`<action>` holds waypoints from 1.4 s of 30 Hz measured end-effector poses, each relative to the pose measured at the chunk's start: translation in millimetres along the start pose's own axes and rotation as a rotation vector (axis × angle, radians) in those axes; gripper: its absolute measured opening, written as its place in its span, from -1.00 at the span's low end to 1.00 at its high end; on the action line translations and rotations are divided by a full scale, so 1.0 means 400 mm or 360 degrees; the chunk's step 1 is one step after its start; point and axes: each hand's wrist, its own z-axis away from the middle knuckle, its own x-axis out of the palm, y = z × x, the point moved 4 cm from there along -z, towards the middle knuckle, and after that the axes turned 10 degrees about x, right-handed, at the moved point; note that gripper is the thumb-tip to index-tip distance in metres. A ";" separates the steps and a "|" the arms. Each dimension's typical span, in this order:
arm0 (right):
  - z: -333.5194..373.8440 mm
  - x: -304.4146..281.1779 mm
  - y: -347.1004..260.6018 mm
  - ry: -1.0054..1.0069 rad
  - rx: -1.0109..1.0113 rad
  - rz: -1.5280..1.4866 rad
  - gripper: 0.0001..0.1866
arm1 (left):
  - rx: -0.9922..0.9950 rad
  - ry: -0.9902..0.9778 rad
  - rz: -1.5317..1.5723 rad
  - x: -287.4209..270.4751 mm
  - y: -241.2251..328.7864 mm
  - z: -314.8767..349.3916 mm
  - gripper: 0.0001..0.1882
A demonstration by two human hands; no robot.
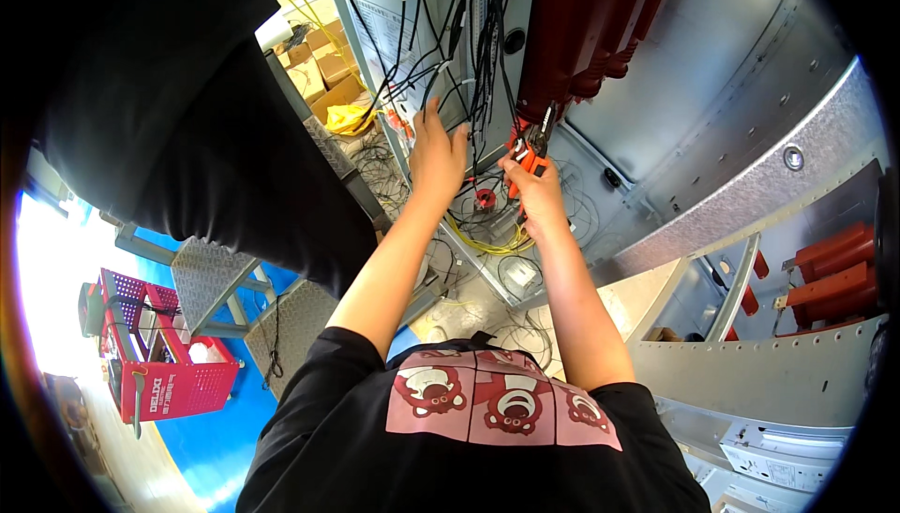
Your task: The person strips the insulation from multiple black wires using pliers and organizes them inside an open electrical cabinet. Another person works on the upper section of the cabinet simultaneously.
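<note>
My right hand (538,196) is closed around the orange handles of a pair of wire strippers (527,159), whose dark jaws point up and away from me. To its left, my left hand (438,159) is raised with thumb and forefinger apart, and I see nothing gripped in it. Its fingertips are close to a hanging bundle of black wires (483,63) in front of a grey metal cabinet panel (375,16). Some wires carry white marker sleeves. Just below and between the hands is a small red spool-like piece (485,198).
Dark red cylindrical parts (586,26) stand inside the cabinet. Coiled yellow wire (497,243) and loose black wires lie low down. A person's dark-clothed leg (272,166) is close on the left, by metal steps (211,279). A red perforated cart (173,382) and cardboard boxes (333,63) stand farther off.
</note>
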 end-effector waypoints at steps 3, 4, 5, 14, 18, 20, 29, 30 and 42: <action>0.004 -0.018 -0.007 0.0042 0.0005 0.0064 -0.87 | -0.0123 -0.0329 -0.0123 0.028 -0.004 -0.010 -0.77; 0.010 -0.016 -0.008 0.0060 0.0003 0.0041 -0.87 | -0.0212 -0.0510 -0.0117 0.027 0.002 0.009 -0.78; 0.016 -0.012 -0.009 0.0075 0.0002 0.0019 -0.87 | -0.0258 -0.0480 0.0032 0.031 0.008 0.034 -0.78; 0.086 0.016 -0.033 0.0041 -0.0032 -0.0053 -0.78 | -0.0300 -0.1098 0.0427 -0.038 0.150 0.120 -0.70; 0.141 0.028 -0.055 -0.0147 0.0003 -0.0055 -0.76 | -0.0301 -0.1119 0.0644 -0.089 0.180 0.143 -0.70; 0.164 0.022 -0.080 -0.0173 0.0046 -0.0026 -0.70 | -0.0229 -0.1223 0.0550 -0.129 0.207 0.139 -0.69; 0.205 0.047 -0.176 -0.0319 -0.0058 0.0124 -0.64 | -0.0163 -0.1333 0.0454 -0.199 0.300 0.132 -0.67; 0.205 0.045 -0.180 -0.0309 -0.0057 0.0129 -0.66 | -0.0151 -0.1360 0.0454 -0.200 0.306 0.130 -0.65; 0.233 0.086 -0.119 -0.0096 0.0022 -0.0559 -0.76 | -0.0573 -0.0052 0.1662 -0.153 0.319 0.276 -0.57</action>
